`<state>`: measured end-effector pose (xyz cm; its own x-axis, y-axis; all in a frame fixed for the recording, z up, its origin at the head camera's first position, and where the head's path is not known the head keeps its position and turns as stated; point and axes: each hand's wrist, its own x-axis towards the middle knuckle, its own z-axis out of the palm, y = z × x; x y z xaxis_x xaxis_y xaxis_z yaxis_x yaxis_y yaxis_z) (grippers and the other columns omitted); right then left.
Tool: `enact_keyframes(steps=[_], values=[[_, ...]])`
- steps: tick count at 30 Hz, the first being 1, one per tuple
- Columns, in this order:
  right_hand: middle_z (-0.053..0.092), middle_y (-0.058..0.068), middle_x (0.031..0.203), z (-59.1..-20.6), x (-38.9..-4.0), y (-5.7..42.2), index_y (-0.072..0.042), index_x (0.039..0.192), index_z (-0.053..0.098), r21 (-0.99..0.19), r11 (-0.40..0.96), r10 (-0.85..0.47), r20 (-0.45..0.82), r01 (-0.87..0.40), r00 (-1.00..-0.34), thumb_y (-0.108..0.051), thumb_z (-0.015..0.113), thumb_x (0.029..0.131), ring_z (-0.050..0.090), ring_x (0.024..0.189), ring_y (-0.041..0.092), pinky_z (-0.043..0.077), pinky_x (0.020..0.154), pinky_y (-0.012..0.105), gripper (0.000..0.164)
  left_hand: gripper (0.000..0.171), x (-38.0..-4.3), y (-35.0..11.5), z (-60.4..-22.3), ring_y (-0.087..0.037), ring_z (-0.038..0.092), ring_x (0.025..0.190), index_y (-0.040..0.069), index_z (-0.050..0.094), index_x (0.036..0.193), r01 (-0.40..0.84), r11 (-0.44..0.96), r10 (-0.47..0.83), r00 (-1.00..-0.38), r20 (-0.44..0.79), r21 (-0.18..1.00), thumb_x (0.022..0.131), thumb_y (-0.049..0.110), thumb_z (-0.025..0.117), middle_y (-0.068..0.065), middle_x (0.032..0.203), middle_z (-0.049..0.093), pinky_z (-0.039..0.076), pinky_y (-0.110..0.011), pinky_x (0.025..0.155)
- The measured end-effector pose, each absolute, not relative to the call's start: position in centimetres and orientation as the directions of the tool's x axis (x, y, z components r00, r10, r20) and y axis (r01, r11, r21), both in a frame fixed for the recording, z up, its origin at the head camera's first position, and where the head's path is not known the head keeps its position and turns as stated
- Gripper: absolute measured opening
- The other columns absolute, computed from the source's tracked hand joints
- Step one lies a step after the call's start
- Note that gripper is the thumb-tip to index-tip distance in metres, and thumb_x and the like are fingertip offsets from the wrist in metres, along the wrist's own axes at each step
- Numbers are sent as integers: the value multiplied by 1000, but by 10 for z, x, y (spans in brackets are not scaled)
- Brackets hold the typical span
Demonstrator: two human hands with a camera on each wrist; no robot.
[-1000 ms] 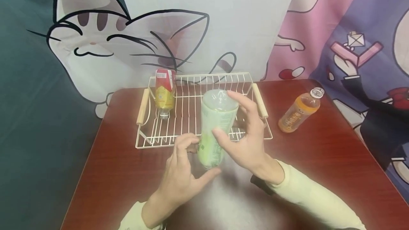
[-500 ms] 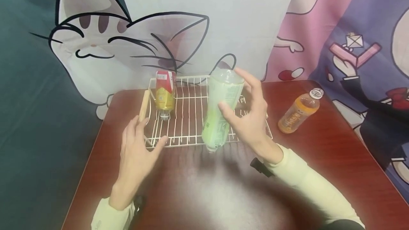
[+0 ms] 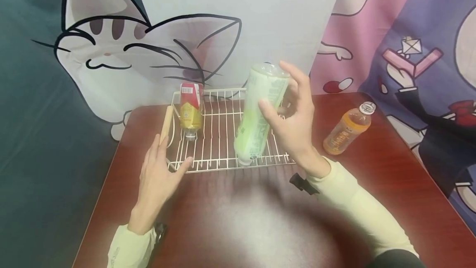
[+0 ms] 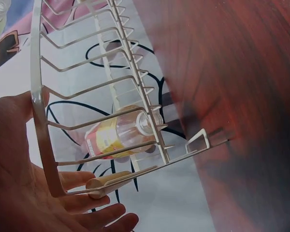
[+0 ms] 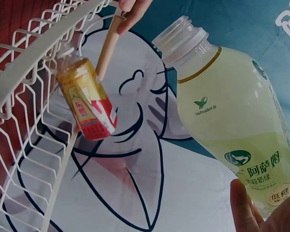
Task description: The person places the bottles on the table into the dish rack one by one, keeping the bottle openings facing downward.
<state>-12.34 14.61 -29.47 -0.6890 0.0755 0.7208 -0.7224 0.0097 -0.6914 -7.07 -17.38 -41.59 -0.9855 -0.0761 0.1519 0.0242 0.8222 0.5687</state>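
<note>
Pale green, the upended bottle [image 3: 253, 125] my right hand [image 3: 295, 129] grips near the rack [image 3: 214, 170] could snag if lowered askew, my left hand [image 3: 158, 177] relaxed at the rack's left.

We record a reddish-brown table [image 3: 394, 168], glossy and wood-grained, its far corners rounded and its surface brightest in the near middle. Directly on it we note, first, a white wire rack [image 3: 215, 159] toward the far edge, with a pale wooden handle [image 3: 167, 123] along its left side. Second, we note a bottle of amber drink [image 3: 347, 129], standing upright right of the rack, apart from it and near the right edge
</note>
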Motion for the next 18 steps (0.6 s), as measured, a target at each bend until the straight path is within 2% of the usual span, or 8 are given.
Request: enact_keyframes(steps=[6,10,13,18], values=[[71,16,134,-291,-130,139,-4,159,48,-722,-8,50,691,-692,-721,-14,78,93,74,110,30,66,65,34,73,102,-71,-175,-419,-53,29,163,17,24,179,25,824,-78,-985,157,566,100,60,74,-16,185,18,30,-82,119],[69,16,134,-287,-138,131,-6,160,48,-748,-43,51,661,-663,-749,-9,77,95,73,114,32,69,70,38,72,103,-71,-175,-419,-53,30,162,18,24,179,21,821,-84,-984,156,570,99,60,75,-16,185,19,31,-81,119],[68,16,131,-283,-145,125,-5,161,47,-761,-47,53,645,-647,-762,-7,77,96,71,114,30,69,71,42,72,104,-70,-175,-418,-58,38,156,19,24,179,9,822,-88,-986,143,570,98,61,76,-16,185,19,35,-82,115],[68,16,125,-275,-163,110,-4,160,48,-764,3,38,645,-646,-763,-12,79,94,70,110,27,69,71,42,73,107,-71,-175,-414,-65,52,137,19,22,179,-10,826,-88,-990,111,564,98,64,75,-15,185,19,42,-83,106]])
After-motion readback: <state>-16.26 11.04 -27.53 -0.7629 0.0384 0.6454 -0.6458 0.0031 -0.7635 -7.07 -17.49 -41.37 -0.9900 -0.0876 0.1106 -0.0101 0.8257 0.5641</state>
